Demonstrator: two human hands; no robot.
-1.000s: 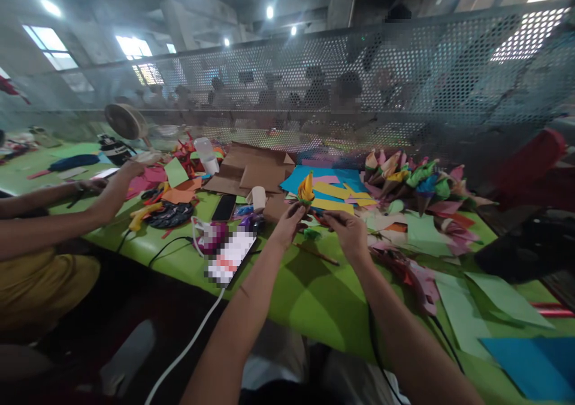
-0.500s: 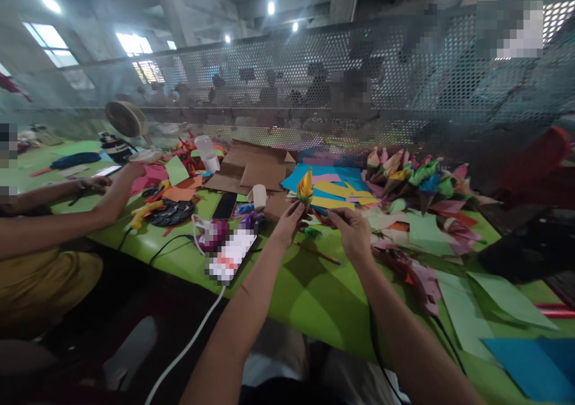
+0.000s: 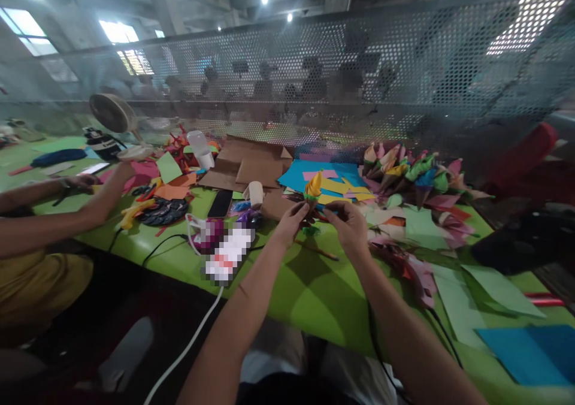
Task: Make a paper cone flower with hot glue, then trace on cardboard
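Observation:
In the head view, my left hand (image 3: 291, 224) pinches a small paper ice cream cone (image 3: 313, 184) by its lower part. The cone has a twisted yellow top and a green band beneath, and its top leans slightly right. Close on its right, the fingers of my right hand (image 3: 349, 224) are pinched together. A bit of blue shows at these fingertips, too small to name. Below both hands a thin brown stick like a pencil (image 3: 318, 250) lies on the green table (image 3: 314, 297). Scraps of green paper (image 3: 311, 231) lie under the cone.
Several finished-looking paper cones (image 3: 417, 174) are heaped at the back right. A pink glue gun (image 3: 420, 279) lies right of my right forearm. A lit phone (image 3: 229, 252) with a white cable lies at left. A co-worker's arm (image 3: 103, 198) reaches in beyond a yellow-handled glue gun (image 3: 132, 213).
The paper cone has tipped a little to the right, toward my right hand. Both hands keep their pinches, and the whole view has shifted slightly.

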